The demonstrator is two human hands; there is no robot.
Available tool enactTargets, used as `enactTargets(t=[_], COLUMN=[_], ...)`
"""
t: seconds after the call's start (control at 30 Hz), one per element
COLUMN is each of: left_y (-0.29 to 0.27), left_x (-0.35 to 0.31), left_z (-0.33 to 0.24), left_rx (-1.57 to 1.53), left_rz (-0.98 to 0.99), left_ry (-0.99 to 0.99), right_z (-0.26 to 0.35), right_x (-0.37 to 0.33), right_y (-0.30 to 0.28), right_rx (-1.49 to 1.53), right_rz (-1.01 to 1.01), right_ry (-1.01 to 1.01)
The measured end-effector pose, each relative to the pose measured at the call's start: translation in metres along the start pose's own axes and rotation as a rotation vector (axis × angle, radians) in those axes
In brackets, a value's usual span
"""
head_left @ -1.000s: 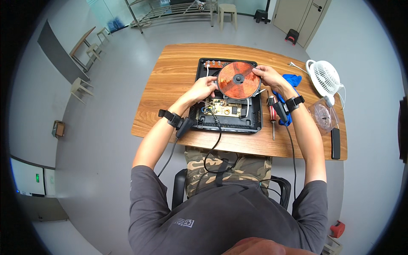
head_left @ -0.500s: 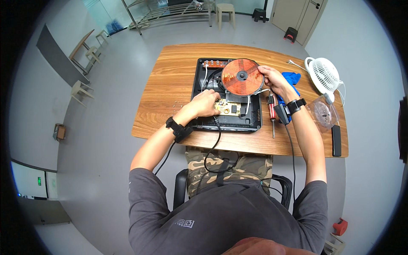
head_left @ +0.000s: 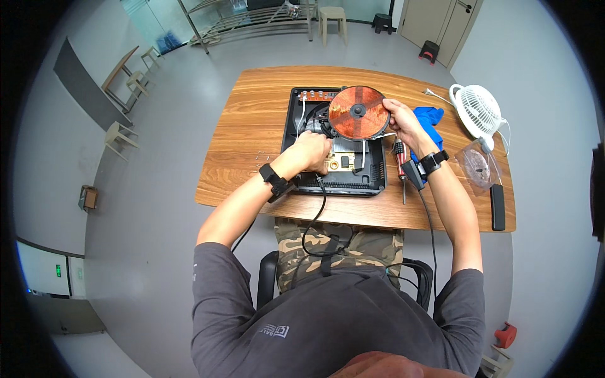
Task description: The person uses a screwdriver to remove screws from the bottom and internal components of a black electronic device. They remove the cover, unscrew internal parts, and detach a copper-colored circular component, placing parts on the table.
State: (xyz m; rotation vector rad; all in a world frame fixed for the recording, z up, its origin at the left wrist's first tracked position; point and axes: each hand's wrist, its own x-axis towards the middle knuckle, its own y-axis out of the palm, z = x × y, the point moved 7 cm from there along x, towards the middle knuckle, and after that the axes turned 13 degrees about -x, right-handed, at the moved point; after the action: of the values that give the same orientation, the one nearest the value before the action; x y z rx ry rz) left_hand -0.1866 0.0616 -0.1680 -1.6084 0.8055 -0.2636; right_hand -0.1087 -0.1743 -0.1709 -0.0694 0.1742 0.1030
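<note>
A round copper induction coil [head_left: 359, 112] is raised at a tilt over the far right of an opened black cooker housing [head_left: 372, 184]. My right hand [head_left: 404, 121] pinches its right edge between thumb and fingers. My left hand [head_left: 311, 153] is bent over the left part of the housing, fingers curled down at the left end of a yellowish circuit board [head_left: 344, 162]. Whatever those fingertips grip is hidden under the hand. A white wire [head_left: 363, 155] runs between coil and board. Beyond my left hand lies a small orange board [head_left: 313, 96] along the far edge.
A red-and-black screwdriver [head_left: 401, 165] and a blue cloth [head_left: 431, 123] lie right of the housing. Farther right are a white fan [head_left: 479, 110], a clear plastic container [head_left: 477, 165] and a black bar [head_left: 498, 208]. Small screws [head_left: 261, 156] lie on the left. A black cord [head_left: 324, 205] hangs over the front edge.
My left hand has shifted slightly right and its fingers have curled in more over the board, with the wrist raised. My right hand keeps the coil raised, nearly unmoved.
</note>
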Motion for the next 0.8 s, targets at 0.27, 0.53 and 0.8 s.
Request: enactTargets(t=[0.27, 0.53, 0.8], left_y=[-0.03, -0.079, -0.079], left_x=[-0.021, -0.049, -0.041], left_z=[-0.005, -0.006, -0.019], left_rx=[-0.021, -0.127, -0.197], left_rz=[-0.185, -0.333, -0.302], left_ry=[0.188, 0.29, 0.289], right_z=[0.029, 0.068, 0.099], right_x=[-0.014, -0.026, -0.04], right_y=[0.006, 0.026, 0.015], right_rx=[0.07, 0.158, 0.185], right_rz=[0.002, 0.041, 0.03], right_ry=[-0.053, -0.132, -0.281])
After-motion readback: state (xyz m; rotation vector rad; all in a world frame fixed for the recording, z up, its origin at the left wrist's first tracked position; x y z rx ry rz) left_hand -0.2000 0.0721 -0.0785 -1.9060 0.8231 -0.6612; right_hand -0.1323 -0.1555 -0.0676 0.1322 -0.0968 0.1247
